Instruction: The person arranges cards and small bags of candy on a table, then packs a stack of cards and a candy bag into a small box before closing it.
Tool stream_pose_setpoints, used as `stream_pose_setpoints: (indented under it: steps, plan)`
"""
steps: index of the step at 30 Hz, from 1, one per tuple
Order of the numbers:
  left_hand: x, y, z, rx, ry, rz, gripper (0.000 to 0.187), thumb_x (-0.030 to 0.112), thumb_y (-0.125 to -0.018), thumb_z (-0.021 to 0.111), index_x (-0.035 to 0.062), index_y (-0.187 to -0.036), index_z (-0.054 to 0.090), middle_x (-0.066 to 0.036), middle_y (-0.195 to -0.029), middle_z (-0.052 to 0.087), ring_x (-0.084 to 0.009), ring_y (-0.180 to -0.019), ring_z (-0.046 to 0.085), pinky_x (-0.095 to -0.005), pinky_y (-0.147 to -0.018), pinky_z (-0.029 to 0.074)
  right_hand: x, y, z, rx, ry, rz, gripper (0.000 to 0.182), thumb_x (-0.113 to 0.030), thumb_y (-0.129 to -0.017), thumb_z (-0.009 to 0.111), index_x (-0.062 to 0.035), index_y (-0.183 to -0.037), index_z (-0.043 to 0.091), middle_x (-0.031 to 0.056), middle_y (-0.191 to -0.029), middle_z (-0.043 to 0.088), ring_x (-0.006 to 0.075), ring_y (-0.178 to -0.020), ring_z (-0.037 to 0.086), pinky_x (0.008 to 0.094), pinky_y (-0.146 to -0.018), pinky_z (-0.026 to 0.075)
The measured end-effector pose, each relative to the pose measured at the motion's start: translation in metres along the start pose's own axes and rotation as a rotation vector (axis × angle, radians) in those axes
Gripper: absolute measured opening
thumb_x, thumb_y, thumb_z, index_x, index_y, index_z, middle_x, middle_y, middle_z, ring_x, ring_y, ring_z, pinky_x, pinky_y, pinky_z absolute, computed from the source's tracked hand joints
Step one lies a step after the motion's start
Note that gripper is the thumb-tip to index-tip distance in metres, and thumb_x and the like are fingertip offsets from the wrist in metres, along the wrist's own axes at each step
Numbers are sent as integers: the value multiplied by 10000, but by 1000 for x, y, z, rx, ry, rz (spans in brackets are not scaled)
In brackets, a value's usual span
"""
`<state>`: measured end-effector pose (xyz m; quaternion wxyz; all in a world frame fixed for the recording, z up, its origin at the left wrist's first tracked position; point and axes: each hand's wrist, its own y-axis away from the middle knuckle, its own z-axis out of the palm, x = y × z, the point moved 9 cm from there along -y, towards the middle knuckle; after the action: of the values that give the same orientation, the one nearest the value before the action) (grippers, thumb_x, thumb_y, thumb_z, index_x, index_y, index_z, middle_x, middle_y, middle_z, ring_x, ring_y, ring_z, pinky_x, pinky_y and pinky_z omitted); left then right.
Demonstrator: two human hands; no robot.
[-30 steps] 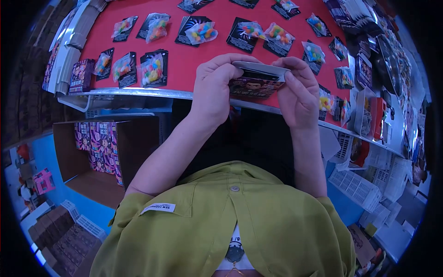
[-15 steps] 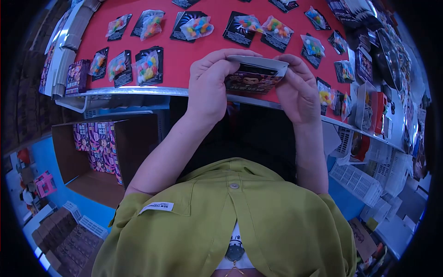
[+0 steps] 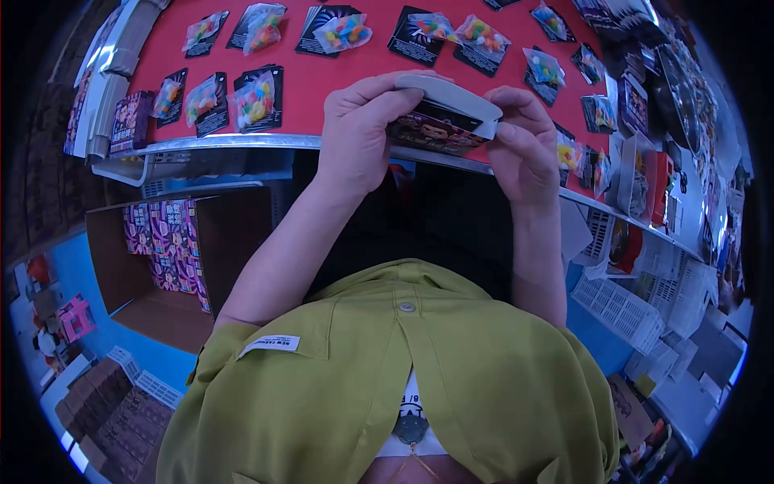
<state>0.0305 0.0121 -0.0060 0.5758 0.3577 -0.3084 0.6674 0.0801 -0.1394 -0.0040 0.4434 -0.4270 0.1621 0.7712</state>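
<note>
A small printed card box (image 3: 439, 133) is held over the front edge of the red table, its pale top flap raised and dark contents showing beneath. My left hand (image 3: 363, 121) grips the box's left end, thumb on top near the flap. At the right end, my right hand (image 3: 524, 141) pinches the side flap between thumb and fingers. Beyond the box, bags of colourful pieces (image 3: 484, 34) lie on stacks of black cards (image 3: 415, 48).
The red table (image 3: 314, 97) carries several more card stacks with bags. An upright purple box (image 3: 131, 121) stands at its left front corner. Below left is an open carton (image 3: 165, 319) with purple boxes. A clear bin (image 3: 637, 177) sits at the right.
The box has tilted and its top flap stands further open. My right hand has shifted its fingers onto the side flap. The whole view has moved slightly.
</note>
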Motion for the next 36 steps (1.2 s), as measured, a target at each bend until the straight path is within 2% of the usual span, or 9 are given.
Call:
stream_pose_setpoints:
  steps: [7,10,11,12,13,16,22,30,36]
  plan:
    - [-1,0,5,-118,-89,1,222,94,-875,570,31,-1066,665,-106,-1002,678,-201,-976,634,-332,-872,501,-1,-1,-2,76,162,1,258,-25,-794,646,-5,-1049,609,78,-1026,610,154,-952,574,303,-881,453]
    - [9,-7,3,-269,-261,127,260,117,-843,633,41,-1091,657,-116,-1036,667,-219,-980,633,-343,-864,508,-21,-2,7,-14,602,-178,228,-48,-824,637,-24,-1050,619,79,-1039,618,178,-943,585,311,-852,460]
    - [13,-11,-4,-267,-260,131,260,117,-843,633,41,-1091,657,-116,-1036,667,-219,-980,633,-343,-864,508,-38,6,25,-97,1041,-464,235,-74,-826,638,-32,-1057,623,80,-1049,618,197,-940,589,319,-838,461]
    - [31,-5,5,-369,-640,384,293,121,-816,664,40,-1097,652,-127,-1058,658,-231,-975,634,-345,-866,506,-41,18,48,-185,1473,-759,243,-100,-828,640,-40,-1063,628,80,-1060,618,216,-936,592,327,-823,462]
    - [37,5,19,-463,-1022,636,329,124,-788,694,39,-1103,646,-137,-1079,648,-243,-970,635,-348,-867,505,-43,21,51,-191,1471,-760,243,-100,-828,640,-40,-1063,628,80,-1060,618,216,-936,592,327,-823,462]
    - [48,18,35,-499,-1239,878,323,148,-776,711,42,-1074,648,-144,-1074,637,-255,-907,641,-297,-752,529,-35,28,61,-251,1688,-757,295,-150,-786,677,-45,-1060,641,91,-1053,621,241,-915,596,336,-790,455]
    - [44,10,31,-380,-1092,528,276,105,-764,718,22,-1023,665,-125,-925,672,-216,-852,660,-290,-732,532,-45,19,60,-186,1524,-689,265,-159,-766,705,-57,-1008,670,63,-925,643,218,-859,591,338,-754,437]
    - [41,-5,23,-279,-908,304,167,93,-795,700,19,-945,696,-63,-823,677,-143,-804,651,-256,-700,517,-43,5,47,-72,1204,-404,142,-57,-807,671,14,-930,674,97,-840,638,183,-751,618,251,-603,481]
    - [30,-6,11,-258,-648,101,178,85,-784,704,23,-950,694,-70,-892,676,-154,-854,644,-281,-744,523,-42,20,55,-163,1334,-682,203,-73,-789,683,9,-974,663,119,-901,642,211,-748,623,281,-606,500]
